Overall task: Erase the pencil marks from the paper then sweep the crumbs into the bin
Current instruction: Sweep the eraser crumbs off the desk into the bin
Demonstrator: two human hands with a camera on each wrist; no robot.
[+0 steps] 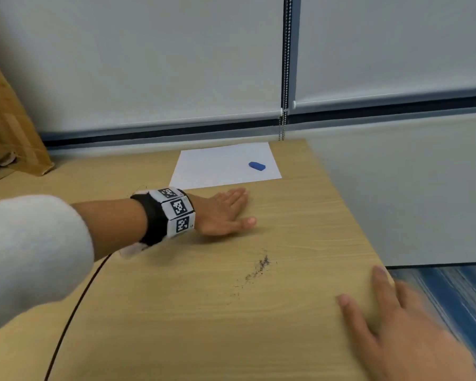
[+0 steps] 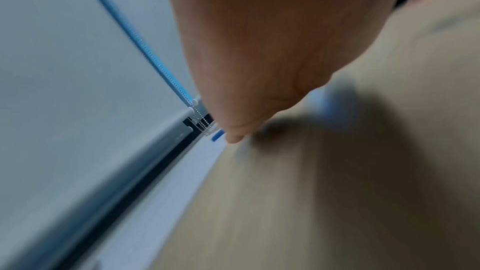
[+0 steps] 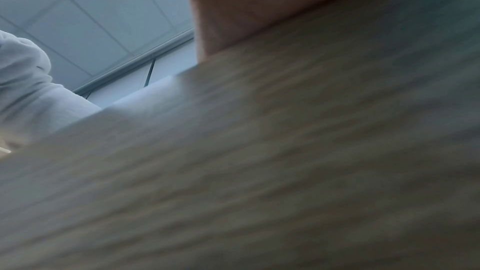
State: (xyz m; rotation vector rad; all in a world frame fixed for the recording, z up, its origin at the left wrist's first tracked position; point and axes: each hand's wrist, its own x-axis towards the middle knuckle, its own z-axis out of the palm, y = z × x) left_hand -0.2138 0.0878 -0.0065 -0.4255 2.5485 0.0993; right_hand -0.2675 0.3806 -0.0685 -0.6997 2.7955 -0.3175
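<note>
A white paper sheet (image 1: 223,165) lies at the far edge of the wooden table (image 1: 176,312), with a blue eraser (image 1: 257,166) on its right part. Dark eraser crumbs (image 1: 260,266) form a small streak mid-table. My left hand (image 1: 226,213) lies on the wood with straight fingers, just in front of the paper and beyond the crumbs. My right hand (image 1: 390,306), blurred, rests open near the table's right edge, right of the crumbs. In the left wrist view the left hand (image 2: 259,59) touches the table and the eraser (image 2: 217,136) shows beyond its fingertip. No bin is in view.
A brown cardboard box (image 1: 8,127) stands at the far left. A black cable (image 1: 74,306) runs across the table's left part. Roller blinds with a bead chain (image 1: 286,64) hang behind. The table's right edge drops to blue floor (image 1: 456,298).
</note>
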